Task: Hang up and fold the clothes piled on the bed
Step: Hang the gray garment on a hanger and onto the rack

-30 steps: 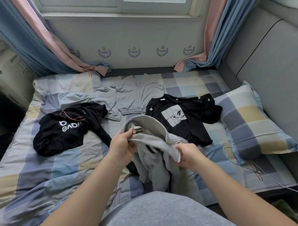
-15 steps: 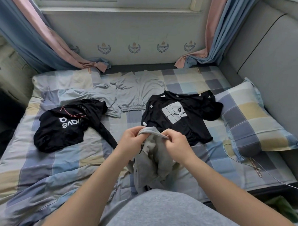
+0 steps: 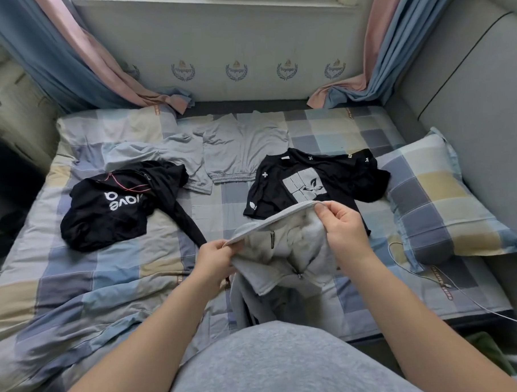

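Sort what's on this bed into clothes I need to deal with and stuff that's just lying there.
For the job:
- grey hoodie, gripped at its edge by the left hand and right hand
- black printed T-shirt
- black top with white lettering
- grey shorts
- pale blue garment

Just lying about:
- checked pillow
- white cable
- curtains

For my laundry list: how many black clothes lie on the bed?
2: one black top at the bed's left, one black T-shirt near the pillow; more may hide underneath.
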### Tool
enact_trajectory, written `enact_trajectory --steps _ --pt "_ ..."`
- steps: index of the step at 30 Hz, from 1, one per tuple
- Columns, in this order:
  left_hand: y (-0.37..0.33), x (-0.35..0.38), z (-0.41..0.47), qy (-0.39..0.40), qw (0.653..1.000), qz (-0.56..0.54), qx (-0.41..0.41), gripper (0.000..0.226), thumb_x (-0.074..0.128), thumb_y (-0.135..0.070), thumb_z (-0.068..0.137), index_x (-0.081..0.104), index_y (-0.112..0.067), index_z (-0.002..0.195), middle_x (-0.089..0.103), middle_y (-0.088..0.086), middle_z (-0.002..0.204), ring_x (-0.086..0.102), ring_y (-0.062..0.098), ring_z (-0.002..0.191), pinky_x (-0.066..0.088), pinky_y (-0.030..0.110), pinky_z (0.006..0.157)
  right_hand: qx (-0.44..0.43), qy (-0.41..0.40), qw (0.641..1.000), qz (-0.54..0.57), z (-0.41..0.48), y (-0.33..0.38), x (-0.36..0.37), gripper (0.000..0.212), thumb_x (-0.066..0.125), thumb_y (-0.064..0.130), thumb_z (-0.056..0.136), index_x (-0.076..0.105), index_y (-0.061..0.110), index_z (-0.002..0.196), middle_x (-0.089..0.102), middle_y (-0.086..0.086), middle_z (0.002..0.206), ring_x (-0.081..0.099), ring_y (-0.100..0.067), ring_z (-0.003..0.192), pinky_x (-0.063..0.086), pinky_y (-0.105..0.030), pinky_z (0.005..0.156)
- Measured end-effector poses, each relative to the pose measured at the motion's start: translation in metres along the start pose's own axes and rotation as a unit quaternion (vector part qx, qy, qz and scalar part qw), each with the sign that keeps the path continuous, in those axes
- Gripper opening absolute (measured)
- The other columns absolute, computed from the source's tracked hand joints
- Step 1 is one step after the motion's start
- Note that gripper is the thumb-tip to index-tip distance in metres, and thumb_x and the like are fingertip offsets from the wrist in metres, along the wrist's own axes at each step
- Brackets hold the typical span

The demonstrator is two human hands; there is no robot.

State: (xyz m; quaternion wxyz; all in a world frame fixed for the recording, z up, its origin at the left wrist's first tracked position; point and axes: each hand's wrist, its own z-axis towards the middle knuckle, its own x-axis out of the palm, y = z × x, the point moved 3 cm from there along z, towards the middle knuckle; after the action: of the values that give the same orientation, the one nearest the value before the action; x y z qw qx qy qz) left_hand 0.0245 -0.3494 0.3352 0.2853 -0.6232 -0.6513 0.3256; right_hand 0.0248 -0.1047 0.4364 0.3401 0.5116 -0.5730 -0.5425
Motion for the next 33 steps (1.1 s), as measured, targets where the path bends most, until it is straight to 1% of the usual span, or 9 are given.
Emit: enact_trajectory --steps 4,10,14,18,23,25,29,32,33 --pt "-0.011 0.008 -0.008 0.154 0.967 -0.201 -0.031 0.02 0.051 -0.01 0.103 0.068 -0.002 0.109 0.074 0.006 0.081 0.07 0.013 0.066 0.06 0.029 0.065 0.141 -0.044 0.986 0.075 0.004 -0.025 -0.019 0.028 0.055 0.02 0.103 0.068 -0.002 0.096 0.067 -0.022 0.095 0.065 -0.03 0.086 0.052 -0.048 0.091" --pt "-0.017 0.004 -0.022 0.24 0.947 -0.18 -0.115 0.041 0.051 -0.037 0.1 0.073 -0.004 0.11 0.074 0.013 0.091 0.071 0.025 0.079 0.059 0.033 0.071 0.289 -0.018 0.941 0.175 -0.002 -0.04 -0.03 0.046 0.053 0.036 0.103 0.068 -0.008 0.105 0.071 -0.026 0.091 0.071 -0.032 0.072 0.062 -0.035 0.069" --pt "-0.02 -0.003 -0.02 0.254 0.937 -0.204 -0.121 0.048 0.059 -0.043 0.091 0.073 -0.002 0.113 0.072 0.014 0.091 0.067 0.027 0.083 0.052 0.034 0.081 0.372 0.072 0.893 0.243 -0.007 -0.043 -0.031 0.062 0.042 0.042 0.105 0.053 -0.011 0.134 0.056 -0.034 0.13 0.061 -0.038 0.103 0.041 -0.044 0.112" --pt "-0.008 -0.007 -0.016 0.274 0.907 -0.294 -0.13 0.046 0.055 -0.036 0.092 0.07 0.002 0.113 0.071 0.019 0.104 0.067 0.034 0.096 0.049 0.045 0.096 0.392 0.136 0.866 0.28 -0.023 -0.051 -0.03 0.056 0.042 0.039 0.104 0.065 -0.01 0.118 0.067 -0.029 0.113 0.071 -0.035 0.099 0.056 -0.043 0.094" --pt "0.004 -0.006 -0.012 0.28 0.903 -0.312 -0.095 0.04 0.054 -0.007 0.087 0.068 -0.01 0.125 0.068 0.016 0.117 0.068 0.031 0.104 0.057 0.046 0.09 0.313 0.129 0.869 0.362 -0.035 -0.044 -0.031 0.037 0.052 0.023 0.09 0.079 -0.001 0.1 0.073 -0.022 0.109 0.073 -0.031 0.099 0.061 -0.042 0.08" --pt "0.011 0.001 -0.014 0.262 0.936 -0.215 -0.098 0.039 0.051 0.0 0.092 0.073 -0.02 0.118 0.072 0.008 0.112 0.072 0.025 0.096 0.059 0.04 0.075 0.288 0.138 0.864 0.39 -0.04 -0.038 -0.031 0.038 0.053 0.023 0.09 0.077 -0.002 0.105 0.072 -0.022 0.11 0.073 -0.031 0.1 0.06 -0.043 0.085" --pt "0.026 0.02 -0.024 0.184 0.971 -0.073 -0.136 0.023 0.055 0.0 0.098 0.066 -0.012 0.115 0.074 0.01 0.11 0.073 0.022 0.087 0.057 0.03 0.069 0.26 0.15 0.859 0.414 -0.049 -0.028 -0.034 0.039 0.051 0.024 0.09 0.077 -0.002 0.103 0.073 -0.021 0.104 0.073 -0.03 0.095 0.061 -0.041 0.084" --pt "0.024 0.029 -0.026 0.008 0.996 0.088 -0.03 0.001 0.059 -0.011 0.099 0.06 -0.009 0.099 0.069 0.016 0.104 0.063 0.019 0.077 0.054 0.029 0.061 0.267 0.14 0.854 0.424 -0.055 -0.022 -0.029 0.039 0.051 0.024 0.09 0.076 -0.002 0.104 0.072 -0.021 0.104 0.073 -0.031 0.094 0.06 -0.042 0.085" --pt "0.018 0.032 -0.027 -0.017 0.995 0.103 0.002 0.011 0.056 -0.018 0.101 0.06 -0.011 0.094 0.069 0.017 0.103 0.062 0.02 0.078 0.055 0.033 0.064 0.27 0.133 0.85 0.432 -0.057 -0.021 -0.026 0.039 0.051 0.024 0.091 0.075 -0.003 0.106 0.071 -0.022 0.106 0.073 -0.031 0.094 0.06 -0.043 0.087"
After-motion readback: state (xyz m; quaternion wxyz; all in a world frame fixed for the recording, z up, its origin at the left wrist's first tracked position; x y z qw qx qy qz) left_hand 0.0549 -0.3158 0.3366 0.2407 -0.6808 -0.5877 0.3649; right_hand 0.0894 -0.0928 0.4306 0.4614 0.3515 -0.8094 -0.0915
